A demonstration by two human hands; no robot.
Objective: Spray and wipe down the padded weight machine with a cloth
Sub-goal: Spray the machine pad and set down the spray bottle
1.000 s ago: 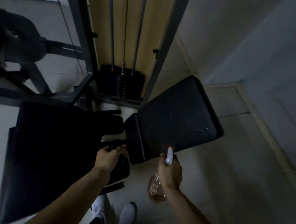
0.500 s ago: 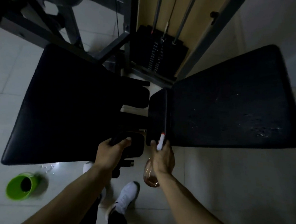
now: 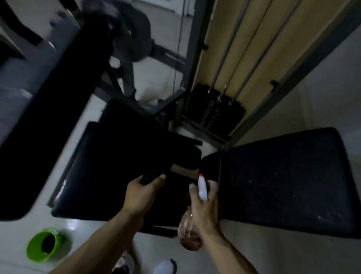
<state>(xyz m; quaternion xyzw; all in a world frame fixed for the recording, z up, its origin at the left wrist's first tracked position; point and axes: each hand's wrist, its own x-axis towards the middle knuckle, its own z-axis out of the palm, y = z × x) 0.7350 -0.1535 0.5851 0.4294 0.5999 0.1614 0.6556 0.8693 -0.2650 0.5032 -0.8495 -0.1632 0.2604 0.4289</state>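
Observation:
Two black padded panels of the weight machine lie below me: a right pad (image 3: 289,183) speckled with spray droplets, and a left pad (image 3: 113,170). My right hand (image 3: 205,200) grips a clear spray bottle (image 3: 190,233) of reddish liquid; its white nozzle with a red tip (image 3: 201,185) points up at the gap between the pads. My left hand (image 3: 143,192) holds a dark object, likely the cloth (image 3: 149,177), at the inner edge of the left pad; it is too dark to tell apart from the pad.
A green bucket (image 3: 43,247) stands on the tiled floor at lower left. The weight stack (image 3: 215,109) with guide rods sits behind the pads inside a grey frame. More dark machine parts (image 3: 38,105) fill the left. My white shoes (image 3: 161,272) are below.
The camera has pulled back and swung left, showing more of the machine on the left. Both hands keep their grips and stay near the gap between the pads.

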